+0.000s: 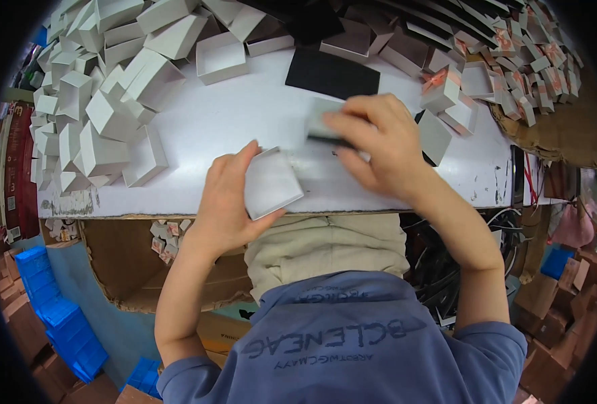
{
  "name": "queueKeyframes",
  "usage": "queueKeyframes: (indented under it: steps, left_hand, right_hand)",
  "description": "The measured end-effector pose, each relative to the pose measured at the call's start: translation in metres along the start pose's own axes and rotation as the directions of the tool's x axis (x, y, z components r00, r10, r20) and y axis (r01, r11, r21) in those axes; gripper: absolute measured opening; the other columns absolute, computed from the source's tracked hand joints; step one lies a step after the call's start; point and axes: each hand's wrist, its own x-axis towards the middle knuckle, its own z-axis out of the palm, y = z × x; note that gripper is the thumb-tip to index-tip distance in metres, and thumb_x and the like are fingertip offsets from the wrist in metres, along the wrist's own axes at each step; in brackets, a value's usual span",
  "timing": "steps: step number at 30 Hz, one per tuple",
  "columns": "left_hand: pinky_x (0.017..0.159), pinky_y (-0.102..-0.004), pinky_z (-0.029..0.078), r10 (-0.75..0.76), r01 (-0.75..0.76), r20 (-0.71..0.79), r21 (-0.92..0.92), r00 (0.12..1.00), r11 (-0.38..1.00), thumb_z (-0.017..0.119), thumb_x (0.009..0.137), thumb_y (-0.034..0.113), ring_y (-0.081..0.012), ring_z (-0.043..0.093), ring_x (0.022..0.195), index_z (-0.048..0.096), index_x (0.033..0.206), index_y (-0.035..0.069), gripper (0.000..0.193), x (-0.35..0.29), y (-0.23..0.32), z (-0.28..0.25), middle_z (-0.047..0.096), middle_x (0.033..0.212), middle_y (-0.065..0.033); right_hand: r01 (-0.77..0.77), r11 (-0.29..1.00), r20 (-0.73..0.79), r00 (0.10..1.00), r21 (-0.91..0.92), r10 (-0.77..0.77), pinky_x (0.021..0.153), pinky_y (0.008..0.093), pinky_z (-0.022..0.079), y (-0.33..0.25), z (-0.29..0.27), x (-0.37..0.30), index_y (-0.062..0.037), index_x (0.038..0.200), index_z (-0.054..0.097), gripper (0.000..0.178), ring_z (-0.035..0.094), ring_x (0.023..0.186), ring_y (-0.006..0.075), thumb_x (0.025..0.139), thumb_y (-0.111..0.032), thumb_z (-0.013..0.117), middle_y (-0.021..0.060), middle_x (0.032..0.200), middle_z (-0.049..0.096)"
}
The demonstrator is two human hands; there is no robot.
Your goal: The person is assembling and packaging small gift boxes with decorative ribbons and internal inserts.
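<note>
My left hand (219,198) grips a shallow white cardboard box (273,182), open side up and tilted near the front edge of the table. The thumb and fingers are on its two opposite sides, and its inside looks bare. My right hand (385,138), smeared by motion, pinches a small grey pad with a dark edge (321,120) just above and right of the box. Pad and box are apart. Beyond the right hand lies a flat black sheet (332,73). A grey pad with a black edge (436,138) rests to the right.
White open boxes (106,135) are heaped on the left and along the back of the white table (197,188). Black sheets (440,27) are stacked at the back right, beside boxes with pink bows (440,87). Under the table are a cardboard carton (127,269) and black pieces (436,259).
</note>
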Motion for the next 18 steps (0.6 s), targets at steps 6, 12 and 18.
queueKeyframes:
  steps: [6, 12, 18]
  left_hand:
    - [0.093, -0.0435, 0.031, 0.169, -0.146, 0.080, -0.233, 0.982, 0.961, 0.082, 0.056, 0.033, -0.0346, 0.040, 0.108, 0.018, 0.136, 0.003, 0.107, 0.022, 0.008, 0.035, 0.039, 0.121, -0.0180]
    - [0.091, -0.0434, 0.033, 0.290, -0.287, -0.001, -0.146, 0.957, 0.947, 0.075, 0.063, 0.032, -0.0357, 0.038, 0.112, 0.044, 0.128, 0.016, 0.074, 0.013, -0.005, 0.037, 0.043, 0.130, -0.0089]
    - [0.089, -0.0434, 0.035, 0.261, -0.306, 0.219, 0.205, 0.940, 0.930, 0.070, 0.067, 0.032, -0.0344, 0.041, 0.111, 0.059, 0.116, 0.023, 0.051, 0.015, 0.008, -0.006, 0.046, 0.132, 0.0006]
  right_hand:
    - [0.213, 0.973, 0.455, 0.860, 0.090, -0.230, 0.069, 0.0308, 0.040, -0.029, 0.004, -0.021, -0.0110, 0.103, 0.062, 0.043, 0.051, 0.085, 0.0186, 0.061, -0.015, 0.068, 0.0024, 0.087, 0.053]
    - [-0.067, 0.994, 0.105, 0.993, 0.083, 0.058, 0.090, 0.0383, 0.037, 0.027, -0.046, -0.017, -0.0127, 0.112, 0.058, 0.048, 0.047, 0.109, 0.0297, 0.068, -0.028, 0.071, 0.0111, 0.118, 0.051]
    - [-0.242, 0.831, 0.009, 0.959, -0.501, 0.285, 0.089, 0.0395, 0.038, 0.115, -0.065, -0.047, -0.0076, 0.109, 0.057, 0.044, 0.050, 0.103, 0.0308, 0.069, -0.023, 0.070, 0.0157, 0.109, 0.053]
